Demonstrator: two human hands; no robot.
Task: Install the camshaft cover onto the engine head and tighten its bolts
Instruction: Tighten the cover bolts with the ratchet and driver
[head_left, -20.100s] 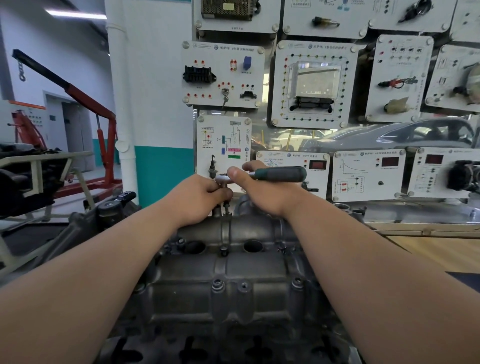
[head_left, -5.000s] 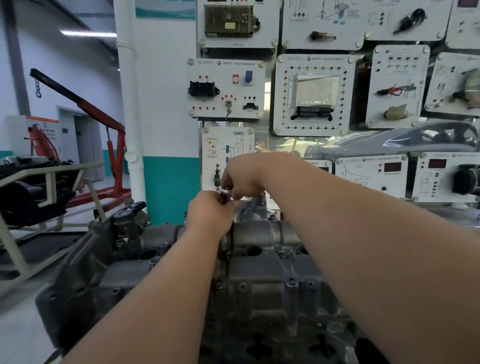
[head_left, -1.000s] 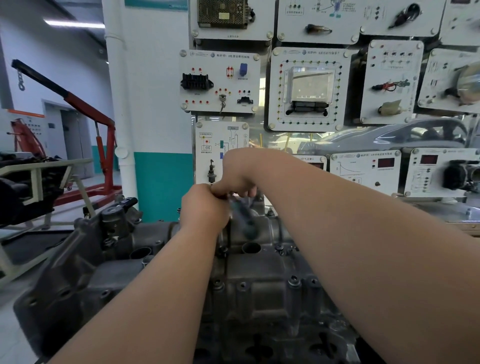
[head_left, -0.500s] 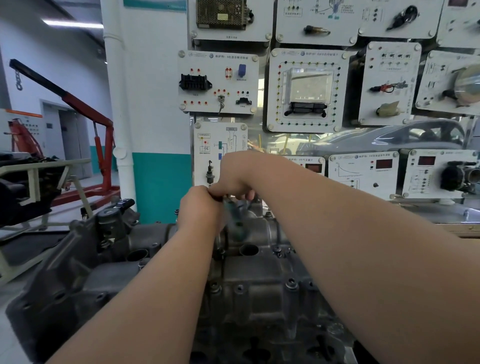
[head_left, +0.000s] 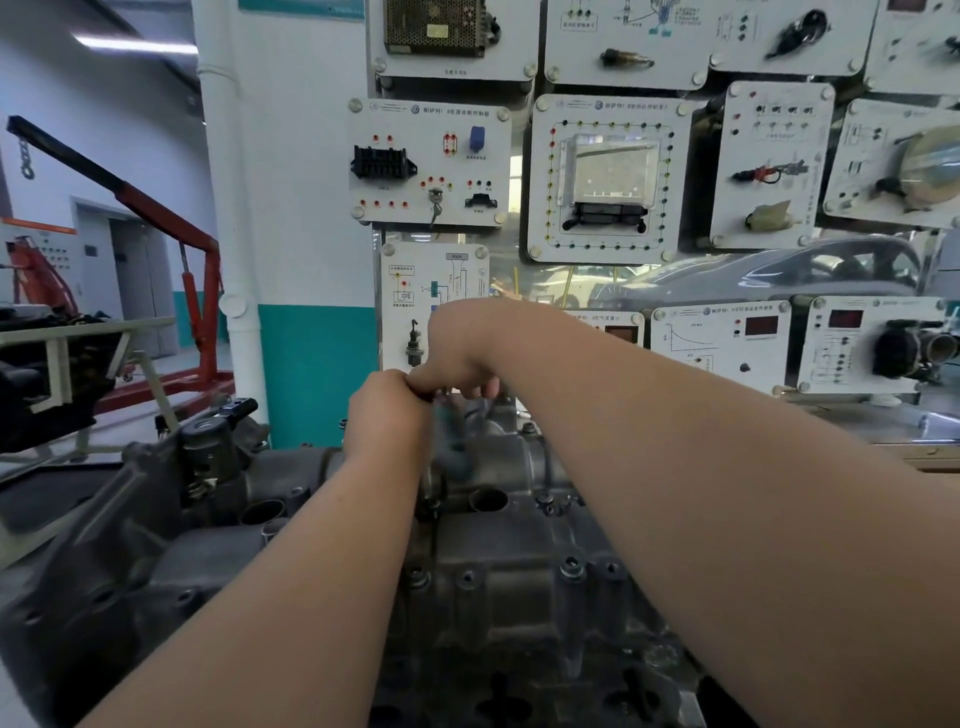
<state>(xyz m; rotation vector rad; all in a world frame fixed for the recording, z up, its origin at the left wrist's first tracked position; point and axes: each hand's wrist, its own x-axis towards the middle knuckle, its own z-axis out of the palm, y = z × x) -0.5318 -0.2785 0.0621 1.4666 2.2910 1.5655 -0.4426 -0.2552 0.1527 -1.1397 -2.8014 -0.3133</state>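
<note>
Below the wall panels (head_left: 608, 171), the engine head (head_left: 104, 597) fills the foreground, the camshaft cover (head_left: 498, 587) seated on top. At its far edge the right hand (head_left: 467, 345) curls round a blurred ratchet (head_left: 453, 447); the left hand (head_left: 387, 415) is fisted alongside, its grip hidden.

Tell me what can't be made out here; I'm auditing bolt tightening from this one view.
Head view only:
- Bolt being worked: hidden behind the left hand and right hand.
- Ratchet: motion-blurred; only its green handle shows below the right hand.
- Left hand's grip: fingers face away, unseen.
- Camshaft cover: partly covered by both forearms.
- Wall panel labels: too small to read.
</note>
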